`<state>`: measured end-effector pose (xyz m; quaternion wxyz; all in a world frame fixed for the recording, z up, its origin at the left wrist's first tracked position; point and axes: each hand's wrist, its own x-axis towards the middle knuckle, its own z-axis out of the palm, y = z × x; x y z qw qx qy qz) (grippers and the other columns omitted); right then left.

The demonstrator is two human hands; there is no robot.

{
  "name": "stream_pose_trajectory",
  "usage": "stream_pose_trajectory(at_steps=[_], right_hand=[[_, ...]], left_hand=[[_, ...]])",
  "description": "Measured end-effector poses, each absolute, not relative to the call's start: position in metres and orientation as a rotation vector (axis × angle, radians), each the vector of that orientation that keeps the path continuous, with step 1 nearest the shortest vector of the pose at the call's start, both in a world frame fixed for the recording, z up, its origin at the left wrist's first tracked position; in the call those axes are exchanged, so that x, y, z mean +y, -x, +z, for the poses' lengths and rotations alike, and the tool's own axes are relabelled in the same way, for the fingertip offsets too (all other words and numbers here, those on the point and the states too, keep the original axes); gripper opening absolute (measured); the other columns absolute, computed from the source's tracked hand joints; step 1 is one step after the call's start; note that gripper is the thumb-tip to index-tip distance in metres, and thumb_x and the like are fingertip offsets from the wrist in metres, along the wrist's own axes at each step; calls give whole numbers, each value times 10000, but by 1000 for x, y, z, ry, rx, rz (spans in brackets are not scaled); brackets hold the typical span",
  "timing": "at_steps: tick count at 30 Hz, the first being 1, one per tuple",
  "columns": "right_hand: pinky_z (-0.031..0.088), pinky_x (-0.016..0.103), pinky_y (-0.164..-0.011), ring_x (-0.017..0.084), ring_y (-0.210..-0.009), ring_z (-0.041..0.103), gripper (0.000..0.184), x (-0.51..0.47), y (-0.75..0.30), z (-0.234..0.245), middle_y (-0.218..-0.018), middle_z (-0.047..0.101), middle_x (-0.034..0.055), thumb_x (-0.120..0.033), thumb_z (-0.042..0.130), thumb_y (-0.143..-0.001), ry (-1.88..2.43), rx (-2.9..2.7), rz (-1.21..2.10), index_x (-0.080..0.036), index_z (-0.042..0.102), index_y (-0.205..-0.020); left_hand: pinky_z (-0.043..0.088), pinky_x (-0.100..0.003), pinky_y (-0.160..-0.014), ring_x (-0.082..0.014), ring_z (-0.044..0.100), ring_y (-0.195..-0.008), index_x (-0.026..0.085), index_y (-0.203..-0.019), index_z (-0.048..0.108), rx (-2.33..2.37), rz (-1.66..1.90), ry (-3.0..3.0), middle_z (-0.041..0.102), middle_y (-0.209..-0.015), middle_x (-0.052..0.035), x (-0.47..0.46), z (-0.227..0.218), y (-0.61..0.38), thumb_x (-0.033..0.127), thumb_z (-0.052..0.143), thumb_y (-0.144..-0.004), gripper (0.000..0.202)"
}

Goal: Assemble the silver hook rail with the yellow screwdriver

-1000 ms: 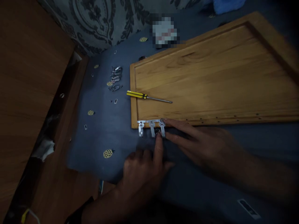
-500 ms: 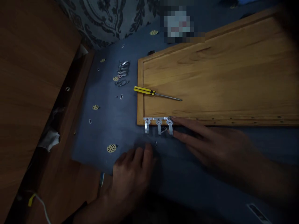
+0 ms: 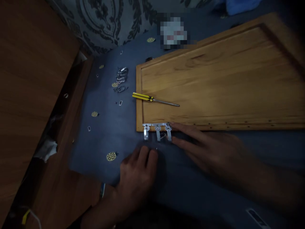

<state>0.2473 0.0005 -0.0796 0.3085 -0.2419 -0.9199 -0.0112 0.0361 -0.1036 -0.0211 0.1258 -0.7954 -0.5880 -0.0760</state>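
Note:
A wooden panel [image 3: 214,86] lies flat on a blue patterned sheet [image 3: 107,127]. Three metal hooks [image 3: 157,131] sit in a row on the panel's near left edge. My right hand [image 3: 209,151] has its fingers stretched out, the fingertips touching the rightmost hook. My left hand [image 3: 138,173] rests on the sheet just below the hooks, fingers bent down onto the cloth next to a tiny screw [image 3: 156,148]. A yellow-and-black screwdriver [image 3: 152,99] lies on the panel's left end.
A pile of loose metal hooks [image 3: 121,79] lies on the sheet left of the panel. Dark wooden furniture [image 3: 30,95] stands along the left. A patterned curtain [image 3: 107,22] hangs at the back. A blurred patch [image 3: 173,31] sits behind the panel.
My left index finger has drawn back from the hooks and the hand now rests lower on the sheet. My right hand stays on the rightmost hook. The view shifted slightly.

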Motion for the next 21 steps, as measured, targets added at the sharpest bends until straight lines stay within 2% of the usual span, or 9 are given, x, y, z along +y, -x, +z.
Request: stream_pose_trajectory(at_steps=[4, 9, 14, 18, 21], right_hand=[[585, 357, -641, 208, -789, 780, 347, 1, -244, -79, -1461, 724, 106, -49, 493, -981, 642, -2401, -20, -207, 751, -1152], [568, 352, -597, 193, -694, 750, 374, 2, -241, -77, -1412, 750, 117, -19, 493, -952, 625, -2415, -31, -195, 761, -1145], [611, 357, -695, 208, -822, 777, 446, -4, -243, -81, -1508, 694, 98, 12, 529, -934, 706, -2419, 17, -228, 747, -1240], [611, 364, -694, 214, -837, 786, 440, -4, -244, -80, -1539, 670, 100, -13, 532, -943, 713, -2430, 35, -234, 747, -1257], [579, 353, -625, 207, -764, 777, 392, -2, -244, -77, -1499, 699, 107, -36, 522, -953, 691, -2420, 21, -222, 747, -1213]], left_hand=[[463, -298, -447, -181, 649, -553, 206, -941, 512, -1570, -150, 2338, 635, -704, 5, -98, -14, -39, -18, 334, -1011, 295], [475, -282, -419, -180, 644, -526, 197, -924, 516, -1484, -96, 2387, 628, -684, 4, -90, -8, -39, -42, 356, -956, 289], [482, -281, -408, -186, 655, -538, 227, -873, 491, -1491, -2, 2507, 640, -706, 3, -85, 1, -34, -45, 415, -897, 284], [486, -311, -427, -193, 663, -567, 226, -923, 506, -1675, 13, 2585, 655, -772, 3, -87, 8, -26, 17, 466, -982, 220], [562, -310, -528, -194, 698, -661, 199, -1077, 549, -1794, -76, 2617, 702, -885, -26, -89, 9, -21, 60, 428, -1056, 186]])
